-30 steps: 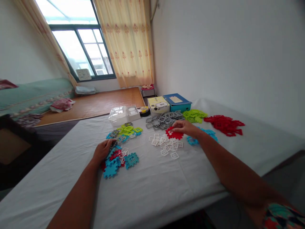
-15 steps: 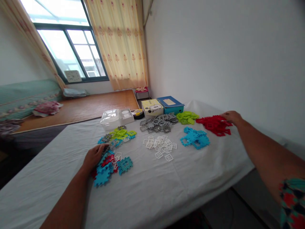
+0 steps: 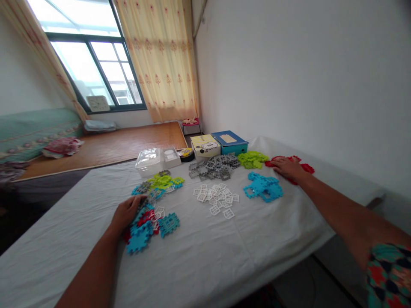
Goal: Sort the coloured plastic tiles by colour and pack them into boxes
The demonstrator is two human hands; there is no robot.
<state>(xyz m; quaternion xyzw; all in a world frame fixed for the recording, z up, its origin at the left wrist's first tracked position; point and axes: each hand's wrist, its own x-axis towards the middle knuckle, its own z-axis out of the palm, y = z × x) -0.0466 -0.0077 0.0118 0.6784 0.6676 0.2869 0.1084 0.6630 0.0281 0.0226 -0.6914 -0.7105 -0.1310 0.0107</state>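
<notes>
My right hand [image 3: 288,167] lies palm down, fingers stretched out, on the pile of red plastic interlocking pieces [image 3: 306,167] and covers much of it. At the left, my left hand [image 3: 127,210] rests against the edge of a mixed heap, its fingers reaching onto the pieces; their tips are partly hidden. That heap holds blue pieces [image 3: 140,236], lime green pieces [image 3: 163,180], some grey and red ones, white window frames [image 3: 159,212] and a teal piece [image 3: 169,224]. Near my right hand are a blue pile [image 3: 265,187] and a lime green pile [image 3: 252,159].
Mid-table lie a pile of white window frames [image 3: 217,197] and a grey pile [image 3: 214,166]. Behind stand a clear plastic box [image 3: 149,160], a white box [image 3: 172,159], a round black-and-yellow container [image 3: 186,154], a yellow box [image 3: 205,145] and a blue box [image 3: 230,142]. A wall borders the right.
My right hand has moved left from the far edge of the red pile onto its top and flattened over it. My left hand has stayed nearly still.
</notes>
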